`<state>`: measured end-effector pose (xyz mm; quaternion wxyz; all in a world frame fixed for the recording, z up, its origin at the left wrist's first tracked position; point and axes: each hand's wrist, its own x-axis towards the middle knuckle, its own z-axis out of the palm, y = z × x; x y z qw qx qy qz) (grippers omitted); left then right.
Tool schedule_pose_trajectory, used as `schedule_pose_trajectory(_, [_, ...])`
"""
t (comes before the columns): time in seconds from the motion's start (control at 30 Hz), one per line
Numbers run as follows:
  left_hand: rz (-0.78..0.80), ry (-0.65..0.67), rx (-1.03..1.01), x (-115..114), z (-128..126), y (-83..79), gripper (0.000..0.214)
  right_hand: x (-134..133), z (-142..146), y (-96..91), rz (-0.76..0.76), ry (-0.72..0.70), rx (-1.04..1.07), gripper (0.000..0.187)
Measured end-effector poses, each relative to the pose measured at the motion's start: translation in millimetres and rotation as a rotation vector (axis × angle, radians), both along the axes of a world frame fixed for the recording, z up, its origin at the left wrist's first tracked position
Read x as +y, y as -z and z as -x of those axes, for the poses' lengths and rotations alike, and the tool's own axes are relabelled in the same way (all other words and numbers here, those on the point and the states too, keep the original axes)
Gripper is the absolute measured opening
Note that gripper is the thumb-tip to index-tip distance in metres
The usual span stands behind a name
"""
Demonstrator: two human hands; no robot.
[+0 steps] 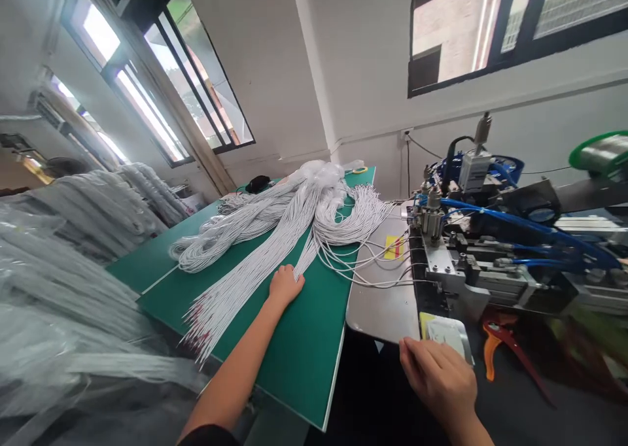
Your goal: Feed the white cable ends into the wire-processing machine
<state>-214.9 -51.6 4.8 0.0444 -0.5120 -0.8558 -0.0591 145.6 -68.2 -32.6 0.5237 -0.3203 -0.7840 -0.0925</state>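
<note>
Left hand [286, 285] closed around thin white cables [306, 256], right hand [441, 375] loosely curled, any grip unclear.

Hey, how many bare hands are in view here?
2: the left hand at white cables on the green table, and the right hand near the metal plate's front edge.

A single camera on the person's head gives the view, looking forward and down across the table [304, 348] from its near end. The lens takes in a wide sweep, with upright lines leaning outward. The wires [275, 237] lie mid-frame at middle range, the machine [436, 253] close on the right, wrapped bundles [39, 263] close on the left, and the wall [265, 53] farther off.
</note>
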Motion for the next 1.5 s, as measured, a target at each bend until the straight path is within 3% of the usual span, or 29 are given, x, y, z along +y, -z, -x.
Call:
schedule_pose_trajectory(0.17, [0.114,-0.017,0.008,-22,-10,-8.9,0.034,-1,-4,1.2,-0.003,-0.009,-0.022,0.016])
schedule_pose_trajectory(0.4, [0.258,0.002,-0.005,-92,-22,-19.9,0.016,-1,-7,5.4,-0.014,-0.009,0.008,0.012])
schedule_pose_trajectory(0.57, [0.288,0.0,-0.035,-129,-26,-28.1,0.011,-3,-9,10.2,0.003,-0.033,0.023,0.012])
schedule_pose_trajectory(0.63, [0.269,0.001,-0.154,-140,-27,-30.5,0.008,-5,-10,11.8,0.009,-0.047,0.016,0.013])
schedule_pose_trajectory(0.7, [0.203,-0.017,-0.549,-147,-29,-29.5,0.014,-6,-10,13.4,0.014,-0.055,0.007,0.013])
schedule_pose_trajectory(0.8, [0.033,-0.074,-1.271,-154,-37,-20.7,0.031,-6,-9,15.3,-0.003,-0.031,-0.006,0.012])
schedule_pose_trajectory(0.87, [-0.088,-0.115,-1.474,-155,-44,-13.0,0.039,-5,-8,16.0,-0.024,-0.006,-0.014,0.011])
schedule_pose_trajectory(1.07, [-0.238,-0.162,-1.534,-156,-55,-4.2,0.045,-6,-7,16.4,-0.031,-0.004,-0.02,0.012])
schedule_pose_trajectory(1.37, [-0.13,-0.178,-1.398,-152,-60,-9.0,0.045,-4,-8,15.6,-0.073,-0.003,-0.037,0.011])
schedule_pose_trajectory(1.43, [-0.132,-0.165,-1.401,-151,-62,-8.7,0.044,-7,-8,13.2,-0.032,-0.006,-0.028,0.011])
schedule_pose_trajectory(1.5, [-0.153,-0.164,-1.38,-150,-64,-8.0,0.044,-16,-7,9.1,0.108,-0.03,0.013,0.01])
